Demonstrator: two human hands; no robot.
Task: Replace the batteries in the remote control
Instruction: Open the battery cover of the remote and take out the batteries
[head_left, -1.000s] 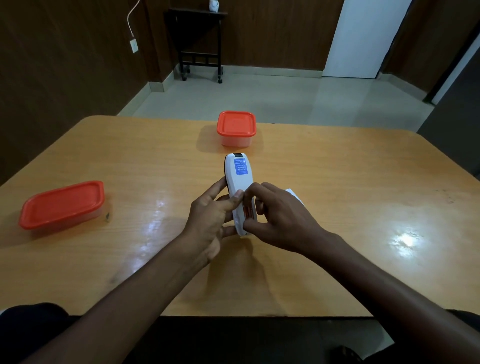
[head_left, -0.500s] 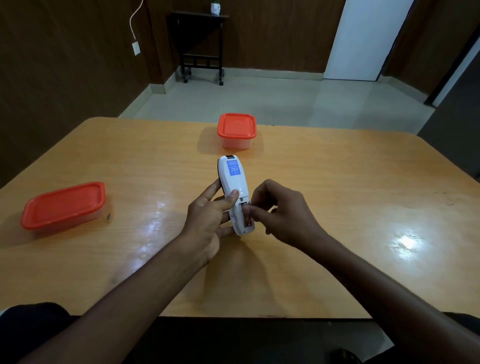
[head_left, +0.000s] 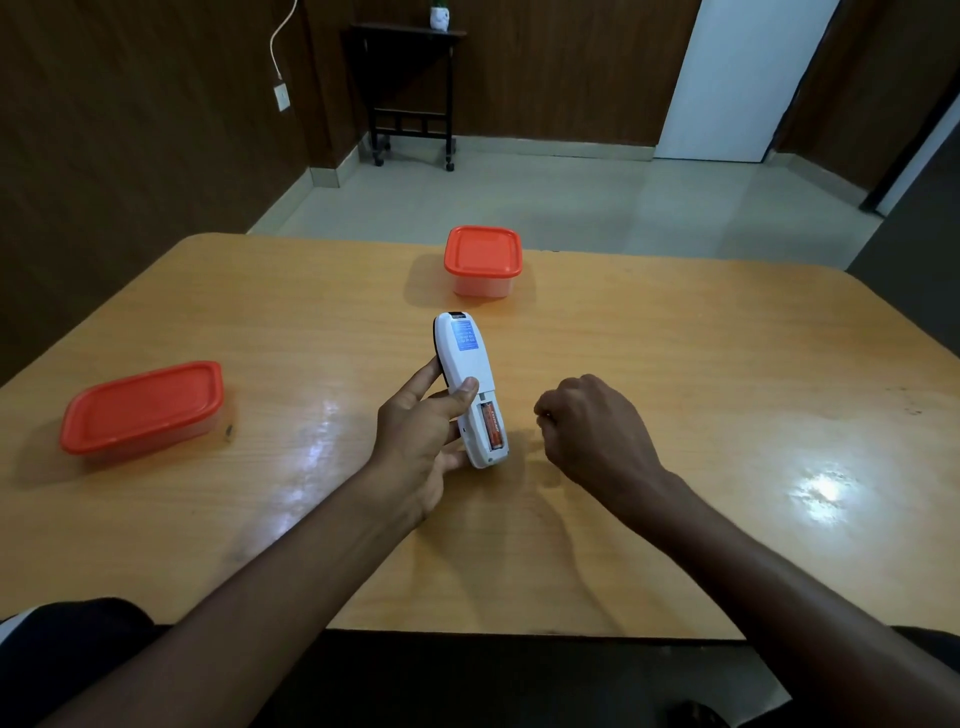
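My left hand (head_left: 421, 441) grips the white remote control (head_left: 467, 384) just above the table, back side up, with the thumb across its middle. The battery compartment at the near end is uncovered. One orange battery (head_left: 492, 427) lies in the right slot and the left slot looks empty. My right hand (head_left: 587, 426) hovers just right of the remote, apart from it. Its fingers are curled with the tips pinched together, and the knuckles hide what they pinch. The compartment cover is not visible.
On the wooden table (head_left: 675, 364), a small square tub with an orange lid (head_left: 483, 257) stands beyond the remote. A flat rectangular tub with an orange lid (head_left: 143, 405) sits at the left. The table's near edge is just under my forearms.
My right hand has pulled away from the battery compartment to the right with its fingers curled. The compartment now shows one battery beside an empty slot. The remote tilted slightly left.
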